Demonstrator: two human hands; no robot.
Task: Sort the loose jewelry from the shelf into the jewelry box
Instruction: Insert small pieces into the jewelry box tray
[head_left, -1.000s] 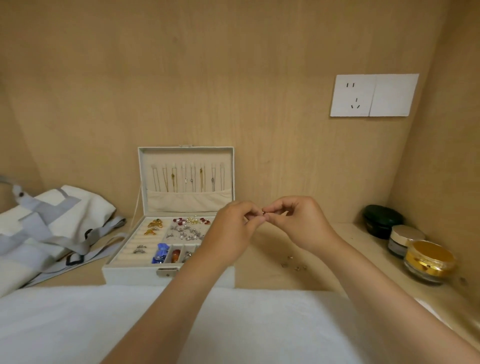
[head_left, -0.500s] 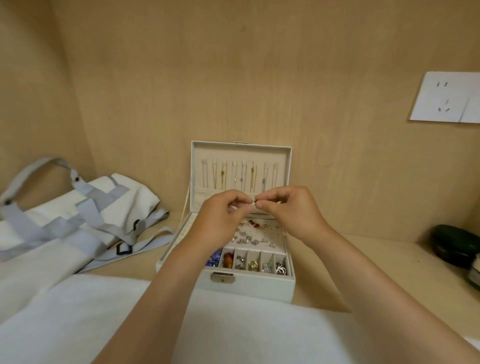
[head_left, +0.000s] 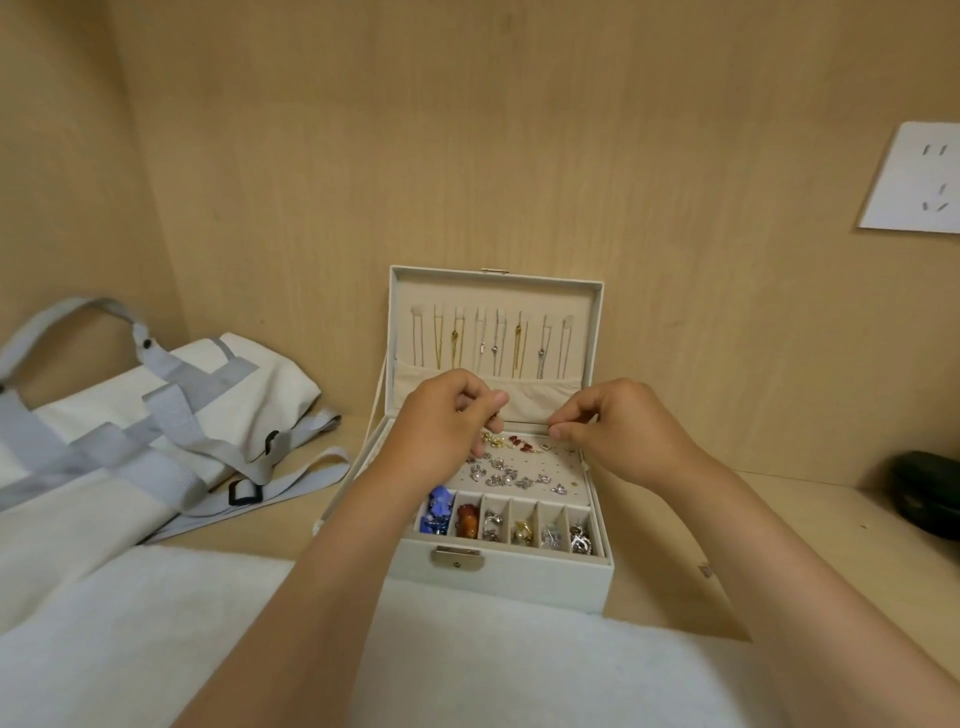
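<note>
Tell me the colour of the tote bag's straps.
Grey straps, clearest in the head view.

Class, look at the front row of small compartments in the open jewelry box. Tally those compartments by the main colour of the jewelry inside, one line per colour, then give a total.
Blue jewelry: 1
Amber-brown jewelry: 1
Silver jewelry: 3
Gold jewelry: 1
Total: 6 front compartments in the jewelry box
</note>
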